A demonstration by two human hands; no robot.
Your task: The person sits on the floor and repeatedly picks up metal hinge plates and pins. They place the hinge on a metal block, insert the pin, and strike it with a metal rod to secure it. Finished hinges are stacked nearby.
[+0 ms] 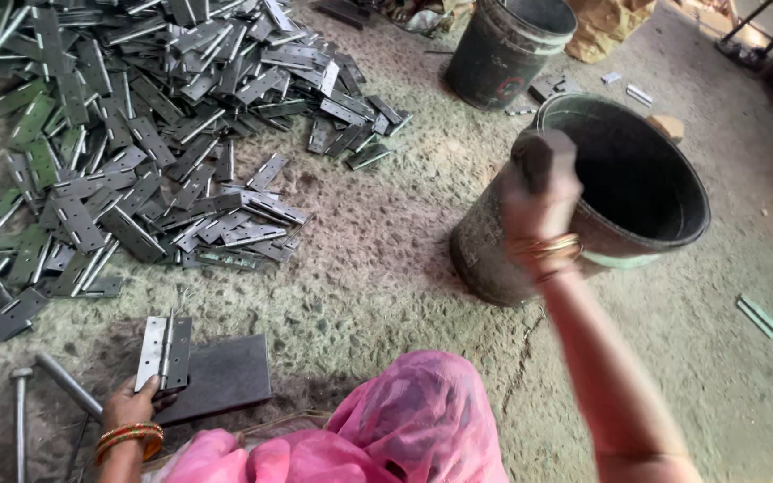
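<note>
Left hand, w/ orange-gold bangles at the wrist, has its grip clamped on the lower edge of a flat silver-grey metal hinge, half folded, standing upright on its end. Hinge rests on a dark grey rectangular metal block that lies flat on the floor just in front of the person. Just left of the hand, a grey metal rod lies at a slant, and a second long bolt-like steel pin lies alongside, further left.

Right hand, gold bangles at the wrist, is raised over the near rim of a big dark round bucket; grip closed around a dark grey blocky object, blurred, can't tell exactly what it is. The bucket is tilted toward the camera, inside dark, greenish band under the rim.

Further out: large heap of flat grey and greenish metal hinges spread across the rough concrete floor, upper left, well apart from the block. Second dark plastic bucket stands upright at the top, behind the first. A few loose hinge pieces lie near it, and a pale green strip lies on the floor far right. Pink cloth of the person's clothing fills the bottom centre.
</note>
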